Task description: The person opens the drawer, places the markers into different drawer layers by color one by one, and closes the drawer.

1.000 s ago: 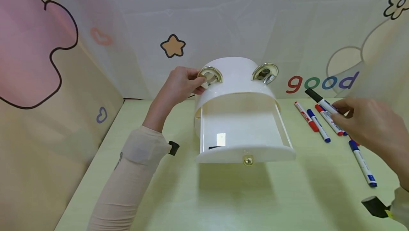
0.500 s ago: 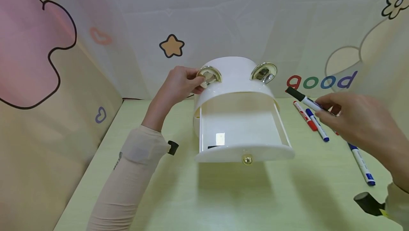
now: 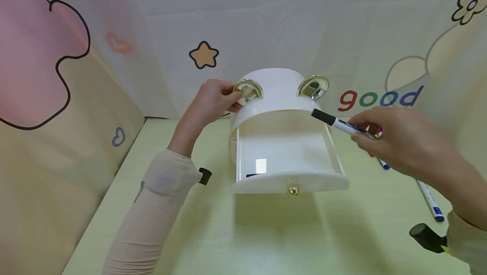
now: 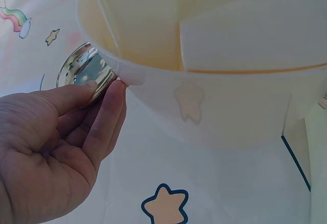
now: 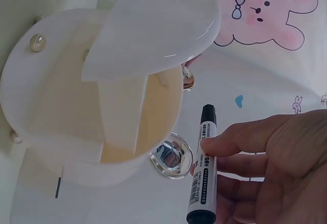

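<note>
A rounded white box (image 3: 275, 86) stands on the table (image 3: 198, 232), probably light, stiff plastic, glossy enough to slip; 1 of its 2 gold ears (image 3: 313, 86) looks the best place to steady it. Its drawer (image 3: 285, 148) juts toward 6 o'clock, likely rigid but prone to tip if pressed at the front.

At 3 o'clock of the box, the right hand (image 3: 407, 139) pinches a black-capped marker (image 3: 344, 125), thumb and fingers parted only by its barrel. At 9 o'clock, the left hand (image 3: 214, 101) pinches the nearer ear, thumb on its face, fingers behind.

The marker, at the drawer's 2 o'clock, points its cap between 9 and 10; it seems light and hard, its smooth barrel apt to roll, so mid-barrel suits best. The gold knob (image 3: 293, 190), at 6 o'clock, should take a 2-finger pull.
</note>
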The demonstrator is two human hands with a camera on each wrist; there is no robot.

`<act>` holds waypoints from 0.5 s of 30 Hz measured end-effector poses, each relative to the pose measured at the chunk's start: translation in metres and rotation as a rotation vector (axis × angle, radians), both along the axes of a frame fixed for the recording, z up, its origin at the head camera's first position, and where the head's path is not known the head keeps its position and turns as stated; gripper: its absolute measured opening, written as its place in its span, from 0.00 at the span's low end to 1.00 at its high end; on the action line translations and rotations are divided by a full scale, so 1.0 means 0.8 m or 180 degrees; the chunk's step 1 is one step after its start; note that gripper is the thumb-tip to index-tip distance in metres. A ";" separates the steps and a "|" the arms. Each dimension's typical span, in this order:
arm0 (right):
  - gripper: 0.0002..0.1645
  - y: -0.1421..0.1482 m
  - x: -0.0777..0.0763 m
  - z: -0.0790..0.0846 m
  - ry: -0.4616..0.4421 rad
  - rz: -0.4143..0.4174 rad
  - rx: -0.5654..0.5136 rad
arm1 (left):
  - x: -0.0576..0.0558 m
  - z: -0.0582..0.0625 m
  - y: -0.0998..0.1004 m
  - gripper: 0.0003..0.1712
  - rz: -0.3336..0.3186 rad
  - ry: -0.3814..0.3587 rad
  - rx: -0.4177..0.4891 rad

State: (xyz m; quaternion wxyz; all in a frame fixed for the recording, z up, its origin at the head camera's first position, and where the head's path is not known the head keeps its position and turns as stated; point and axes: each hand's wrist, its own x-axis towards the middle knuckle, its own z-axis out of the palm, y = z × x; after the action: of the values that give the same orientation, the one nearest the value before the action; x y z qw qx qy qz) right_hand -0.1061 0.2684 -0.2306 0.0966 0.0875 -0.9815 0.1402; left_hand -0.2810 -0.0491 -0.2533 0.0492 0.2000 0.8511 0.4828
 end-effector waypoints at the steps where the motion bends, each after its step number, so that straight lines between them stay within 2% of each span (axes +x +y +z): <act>1: 0.12 -0.002 0.000 0.001 0.0008 0.0027 -0.0023 | 0.000 0.000 0.000 0.12 0.0000 0.0001 -0.0005; 8: 0.11 -0.016 -0.003 0.004 0.0025 0.0172 -0.0003 | 0.000 -0.001 0.001 0.12 -0.0011 0.0000 -0.0008; 11: 0.10 -0.023 -0.005 0.007 0.0121 0.0253 0.0072 | -0.001 -0.001 0.001 0.13 -0.0030 -0.0032 0.0017; 15: 0.10 -0.033 -0.009 0.009 0.0125 0.0378 -0.0004 | -0.002 -0.001 0.001 0.14 -0.0050 -0.0066 0.0046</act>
State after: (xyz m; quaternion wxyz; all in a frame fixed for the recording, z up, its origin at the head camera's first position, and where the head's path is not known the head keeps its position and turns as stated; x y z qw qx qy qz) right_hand -0.1131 0.2418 -0.2230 0.1075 0.1483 -0.9724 0.1445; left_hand -0.2823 -0.0479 -0.2540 0.0604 0.2020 0.8455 0.4906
